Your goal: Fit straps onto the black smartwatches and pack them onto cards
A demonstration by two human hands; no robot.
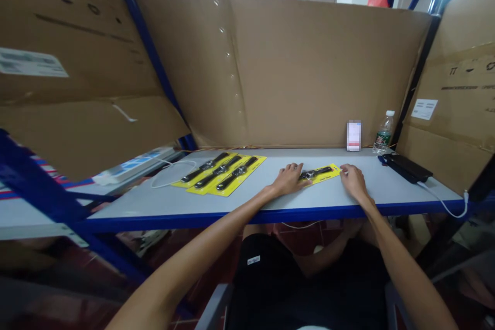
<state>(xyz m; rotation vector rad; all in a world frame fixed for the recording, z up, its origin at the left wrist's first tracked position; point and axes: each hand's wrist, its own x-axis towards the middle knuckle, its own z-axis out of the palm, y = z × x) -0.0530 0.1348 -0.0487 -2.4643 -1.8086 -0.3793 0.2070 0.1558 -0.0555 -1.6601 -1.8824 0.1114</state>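
Observation:
One black wristwatch on a yellow card (319,174) lies slantwise on the table in front of me. My left hand (289,179) covers the card's left end, with the thumb along its near edge and the fingers closed on it. At the opposite end, my right hand (353,180) has its fingers bent and pinched at the card's corner; the fingertips are small and partly hidden. To the left, several more yellow cards with black watches (235,172) lie side by side, overlapping at an angle.
The grey table (162,201) has a blue front edge. A phone (353,135) leans against the cardboard wall (325,72), with a plastic bottle (383,134) beside it. A black case (409,167) with a white cable lies at right. Another white cable (152,180) curls at left.

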